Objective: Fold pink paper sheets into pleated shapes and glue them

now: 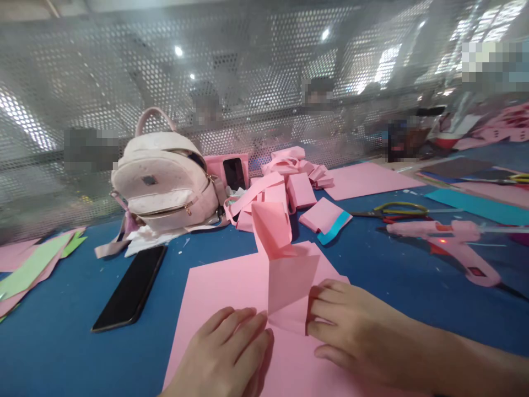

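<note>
A folded pink paper piece point(285, 264) stands up on a flat pink sheet point(223, 292) that lies on the blue table. My left hand point(225, 355) rests flat on the sheet, its fingertips pressed against the left foot of the folded piece. My right hand point(351, 328) lies palm down at the right, fingers stretched out against the lower right edge of the folded piece. Neither hand grips anything.
A black phone point(131, 289) lies left of the sheet. Behind it stand a pale pink backpack point(165, 184) and a heap of folded pink papers point(289, 184). Scissors point(397, 211) and a pink glue gun point(450, 242) lie at the right. A perforated metal screen point(264, 82) closes the back.
</note>
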Action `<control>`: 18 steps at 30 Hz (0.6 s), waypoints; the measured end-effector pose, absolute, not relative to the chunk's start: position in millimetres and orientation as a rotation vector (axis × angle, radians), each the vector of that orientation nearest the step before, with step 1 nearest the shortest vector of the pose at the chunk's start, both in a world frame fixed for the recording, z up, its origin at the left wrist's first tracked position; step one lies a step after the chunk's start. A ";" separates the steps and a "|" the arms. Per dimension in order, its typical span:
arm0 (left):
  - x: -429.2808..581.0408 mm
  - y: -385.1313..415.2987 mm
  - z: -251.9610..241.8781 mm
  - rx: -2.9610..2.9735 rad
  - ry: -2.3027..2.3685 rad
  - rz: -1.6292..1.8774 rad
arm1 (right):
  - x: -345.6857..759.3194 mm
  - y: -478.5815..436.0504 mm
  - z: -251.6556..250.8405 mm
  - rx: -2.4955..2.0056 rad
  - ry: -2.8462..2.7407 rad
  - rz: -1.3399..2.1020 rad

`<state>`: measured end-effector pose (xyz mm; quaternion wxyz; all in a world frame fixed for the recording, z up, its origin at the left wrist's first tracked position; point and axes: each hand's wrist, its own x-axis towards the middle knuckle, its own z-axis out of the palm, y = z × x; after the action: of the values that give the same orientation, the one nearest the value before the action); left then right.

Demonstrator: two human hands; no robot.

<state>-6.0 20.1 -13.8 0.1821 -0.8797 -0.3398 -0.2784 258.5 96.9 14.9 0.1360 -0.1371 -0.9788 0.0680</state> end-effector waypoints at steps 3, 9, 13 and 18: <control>-2.3 16.3 -9.7 -2.353 -0.886 -0.764 | 262.9 96.0 11.7 -0.381 -2.788 0.108; 19.7 2.9 15.2 -2.300 -0.731 -0.698 | 268.2 90.1 23.4 -0.412 -2.862 0.040; 40.4 -10.9 24.3 -2.319 -0.680 -0.722 | 274.8 83.4 34.3 -0.373 -2.901 0.072; 51.2 -23.9 19.3 -2.382 -0.679 -0.507 | 293.0 76.3 37.4 -0.345 -2.900 0.141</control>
<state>51.2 -23.9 19.3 0.3019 -0.8982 -0.2560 -0.1911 293.0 76.3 37.4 0.1086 -0.1172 -0.9860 0.0481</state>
